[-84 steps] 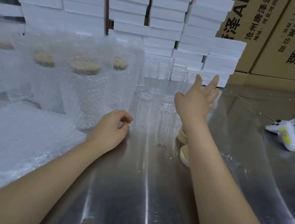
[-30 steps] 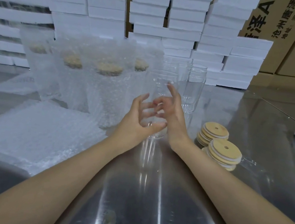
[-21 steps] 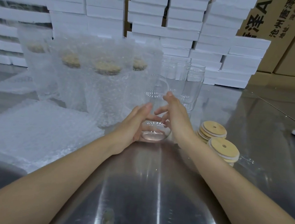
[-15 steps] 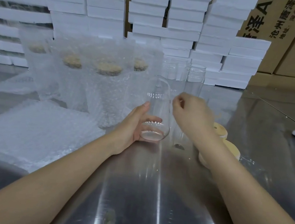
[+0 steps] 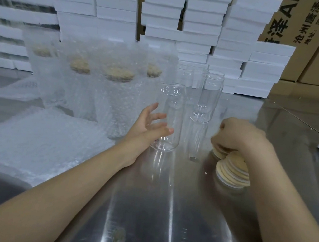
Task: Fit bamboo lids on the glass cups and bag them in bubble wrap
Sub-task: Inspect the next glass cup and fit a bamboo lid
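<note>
Stainless worktop [image 5: 163, 212] seen from my head cam, and I'd say I'm right at the start of the lid step for one cup. The glass cup [image 5: 168, 120] I'm working on stands upright on the steel just ahead of me, mouth up and base down, so its long axis runs straight up and down with no tilt I can see. My left hand [image 5: 149, 124] is open at its left flank, fingers spread and loose, thumb up. It may be brushing the glass, hard to call, but it isn't wrapped round it. My right hand [image 5: 235, 134] is knuckles-up, curled down over the bamboo lids [image 5: 231, 171], which sit in two short stacks just right of the cup. The fingertips are hidden under the hand, so I can't tell if it's got a lid pinched or is only feeling for one. Next move as I read it: lift one lid off flat, carry it over the cup mouth, keep it level and centred, and steady the cup with the left while pressing down, since a tall glass on slick steel looks tippy. Then it goes into one of the bubble-wrap bags [image 5: 37, 142] lying flat to my left, like the bagged cups [image 5: 115, 95] lined up behind.
</note>
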A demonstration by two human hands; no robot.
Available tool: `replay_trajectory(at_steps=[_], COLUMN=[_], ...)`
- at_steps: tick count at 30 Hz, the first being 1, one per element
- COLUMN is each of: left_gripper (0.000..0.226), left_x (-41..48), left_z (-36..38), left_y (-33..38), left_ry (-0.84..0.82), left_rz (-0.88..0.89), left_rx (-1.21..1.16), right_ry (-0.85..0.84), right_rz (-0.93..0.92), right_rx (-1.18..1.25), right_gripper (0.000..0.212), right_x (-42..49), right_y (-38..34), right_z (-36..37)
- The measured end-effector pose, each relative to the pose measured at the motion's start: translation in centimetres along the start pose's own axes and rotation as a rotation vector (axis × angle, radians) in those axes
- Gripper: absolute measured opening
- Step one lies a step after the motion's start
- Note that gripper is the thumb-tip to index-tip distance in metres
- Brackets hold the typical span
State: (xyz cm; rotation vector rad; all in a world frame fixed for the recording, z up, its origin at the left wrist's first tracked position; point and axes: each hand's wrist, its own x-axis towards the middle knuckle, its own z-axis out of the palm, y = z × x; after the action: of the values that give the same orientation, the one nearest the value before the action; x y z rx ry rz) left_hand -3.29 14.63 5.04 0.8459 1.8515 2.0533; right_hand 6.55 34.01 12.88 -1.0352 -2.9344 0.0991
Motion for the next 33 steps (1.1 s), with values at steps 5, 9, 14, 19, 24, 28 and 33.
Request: replay_trajectory(at_steps=[5,9,14,19,24,28,33], left_gripper=[0.083,0.085,0.086,0.083,0.082,0.086,0.084], left_x=[-0.1,-0.1,-0.1,-0.3,-0.8,-1.2,-1.3], left_z=[0.0,-0.1,0.0,0.1,0.5,0.9,1.2], left_y=[0.2,0.3,0.3,0.5,0.8,1.3,1.2], left_ry=[0.032,0.043,0.055,0.030,-0.061,-0.148,-0.206], left_rz=[0.002,0.002,-0.008,0.002,0.009,0.017,0.003], left_rx=[0.001,0.007,0.016,0.014,0.054,0.099,0.114], right_ry=[0.092,-0.350,-0.278,-0.213,0.359,0.505,0.422], right_rz=[-0.060,-0.067,-0.139,-0.405,-0.531,-0.548,-0.617], right_rx=[1.123,1.685,1.877,2.159,1.613,1.367,1.206], right_gripper=[0.023,0.023,0.021,0.036,0.043,0.033,0.018], right_x=[-0.1,-0.4,0.1,0.2,-1.4,-2.4,-2.5], right_y=[-2.0,-3.3,-3.7,-3.6,-4.3,-4.9,-5.5], right_z=[-0.8,0.1,0.9,0.5,0.0,0.1,0.9])
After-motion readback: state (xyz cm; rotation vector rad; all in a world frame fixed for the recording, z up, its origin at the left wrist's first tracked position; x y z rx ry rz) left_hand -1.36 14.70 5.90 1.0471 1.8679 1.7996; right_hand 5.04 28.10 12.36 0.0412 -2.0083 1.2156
